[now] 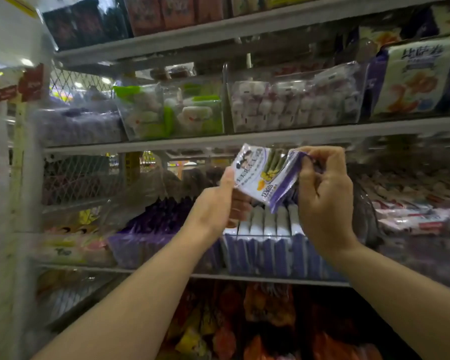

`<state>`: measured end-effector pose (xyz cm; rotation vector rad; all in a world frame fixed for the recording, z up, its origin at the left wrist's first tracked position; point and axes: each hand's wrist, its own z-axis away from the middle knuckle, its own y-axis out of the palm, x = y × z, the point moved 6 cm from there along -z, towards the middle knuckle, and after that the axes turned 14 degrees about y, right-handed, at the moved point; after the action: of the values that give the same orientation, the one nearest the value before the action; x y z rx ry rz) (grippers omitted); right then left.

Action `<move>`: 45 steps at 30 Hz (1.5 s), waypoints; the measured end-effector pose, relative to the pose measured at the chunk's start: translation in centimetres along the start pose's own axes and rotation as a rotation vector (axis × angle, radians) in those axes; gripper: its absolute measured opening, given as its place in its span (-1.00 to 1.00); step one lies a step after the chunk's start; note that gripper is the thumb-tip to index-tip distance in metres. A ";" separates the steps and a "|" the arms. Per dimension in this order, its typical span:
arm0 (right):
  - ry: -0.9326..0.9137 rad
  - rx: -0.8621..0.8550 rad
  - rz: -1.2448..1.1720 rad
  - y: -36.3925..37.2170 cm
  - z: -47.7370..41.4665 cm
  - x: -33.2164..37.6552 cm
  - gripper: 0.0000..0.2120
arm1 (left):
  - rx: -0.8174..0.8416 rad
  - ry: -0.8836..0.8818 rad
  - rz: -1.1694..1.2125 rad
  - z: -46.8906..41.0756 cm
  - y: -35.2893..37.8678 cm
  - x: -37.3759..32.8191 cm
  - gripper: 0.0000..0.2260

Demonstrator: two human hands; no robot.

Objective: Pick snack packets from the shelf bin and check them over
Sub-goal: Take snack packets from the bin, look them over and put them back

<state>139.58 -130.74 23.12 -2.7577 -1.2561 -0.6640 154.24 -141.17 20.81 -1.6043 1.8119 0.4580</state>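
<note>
Store shelves (pixel 244 137) stocked with bagged snacks fill the background. Purple-and-white snack packets (pixel 257 172) are held just above the shelf bin (pixel 257 236). The left hand (pixel 216 203) grips their left edge and the right hand (pixel 325 201) pinches the right. Printed face toward the camera, tilted, lower corner pointing down; long axis unclear.

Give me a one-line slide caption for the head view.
Left hand and right hand hold purple-and-white snack packets up before a shelf bin of similar packets.

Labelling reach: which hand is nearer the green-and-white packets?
Left. The left hand is below-right of the green-and-white packets; right hand farther right. Both grip the purple packet.
</note>
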 end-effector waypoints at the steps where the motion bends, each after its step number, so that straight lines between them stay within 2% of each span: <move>1: 0.013 0.002 -0.031 0.0 1.2 0.6 -0.92 | -0.004 -0.103 0.171 0.9 0.2 0.3 -0.44; 3: 0.058 0.042 -0.108 0.6 3.7 1.3 -0.87 | 0.024 -0.215 0.420 2.8 0.6 0.6 -0.50; 6: 0.190 0.184 -0.268 2.1 7.5 1.3 -0.83 | -0.034 -0.163 0.544 5.1 -0.4 1.2 -0.66; 8: 0.302 0.264 -0.383 3.1 9.6 0.7 -0.85 | -0.147 -0.073 0.435 6.5 -2.5 2.0 -0.74; 10: 0.450 0.303 -0.414 4.1 11.0 -0.2 -0.86 | -0.173 0.030 0.203 8.3 -4.4 2.5 -0.69; 12: 0.644 0.369 -0.403 5.8 12.2 -1.6 -0.73 | -0.122 0.083 0.007 10.1 -5.5 3.2 -0.60; 14: 0.795 0.445 -0.380 7.6 13.6 -2.6 -0.57 | -0.058 0.092 -0.103 11.8 -5.9 4.3 -0.62; 16: 0.885 0.481 -0.398 8.8 15.3 -3.4 -0.57 | -0.005 0.083 -0.140 13.4 -5.9 5.9 -0.68; 20: 1.011 0.463 -0.462 10.0 18.9 -5.7 -0.69 | 0.012 0.015 -0.101 16.0 -6.1 9.3 -0.69; 23: 1.075 0.502 -0.475 10.4 21.4 -7.2 -0.72 | -0.095 -0.047 0.025 17.2 -6.3 11.5 -0.65; 26: 1.116 0.523 -0.443 10.5 23.3 -8.6 -0.72 | -0.217 -0.100 0.087 18.1 -6.5 13.3 -0.78; 30: 1.227 0.543 -0.461 10.5 24.8 -9.9 -0.74 | -0.214 -0.263 0.235 18.7 -6.5 15.6 -0.94; 36: 1.363 0.525 -0.544 10.1 25.5 -10.4 -0.81 | -0.229 -0.393 0.333 19.2 -6.4 16.7 -0.83; 45: 1.511 0.553 -0.676 9.8 26.8 -10.0 -0.63 | -0.302 -0.440 0.377 20.3 -5.7 15.8 -0.80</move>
<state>150.65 -138.87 -3.78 -0.7582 -1.4025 -1.5806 164.40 -140.62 -3.50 -1.2090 1.7499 1.2051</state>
